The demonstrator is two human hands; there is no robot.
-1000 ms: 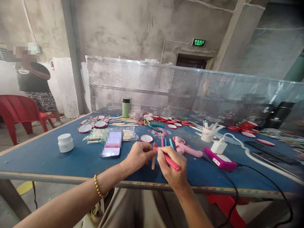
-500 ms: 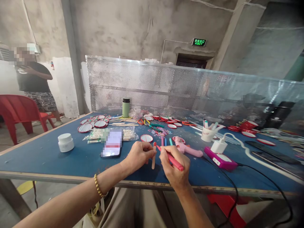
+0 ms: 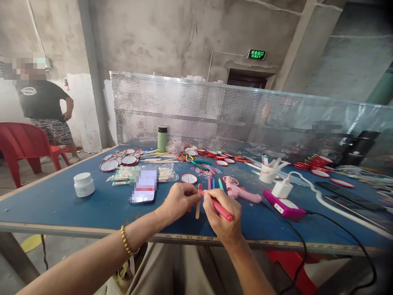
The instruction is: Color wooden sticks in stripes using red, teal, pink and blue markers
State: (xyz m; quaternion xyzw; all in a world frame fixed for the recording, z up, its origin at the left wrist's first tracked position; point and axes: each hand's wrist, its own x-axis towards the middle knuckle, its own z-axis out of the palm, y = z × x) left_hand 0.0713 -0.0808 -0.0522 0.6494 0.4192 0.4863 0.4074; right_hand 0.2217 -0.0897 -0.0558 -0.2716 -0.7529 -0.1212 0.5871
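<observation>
Between the fingers of my left hand (image 3: 181,200) is a wooden craft stick (image 3: 197,209), upright, its rounded top end coloured red. My right hand (image 3: 225,213) is closed round a red marker pen (image 3: 221,209), whose tip touches or almost touches the red end of the stick. Just beyond my hands lies a round white disc with a red rim (image 3: 189,178). Beside it are a blue marker (image 3: 214,183) and a green marker (image 3: 220,184), with a pink glue gun (image 3: 244,194) to their right.
A phone (image 3: 144,185) rests on bagged sticks (image 3: 123,175), left of a white jar (image 3: 84,185). A cup of pens (image 3: 267,173) and a purple power strip (image 3: 284,205) with cables stand right. Behind are a green bottle (image 3: 162,140) and perforated metal screen (image 3: 172,110). A person (image 3: 43,100) stands far left.
My right hand has moved slightly left, bringing the marker's tip up to the stick's red end. My left hand stays still. The standing person has lowered an arm to the hip.
</observation>
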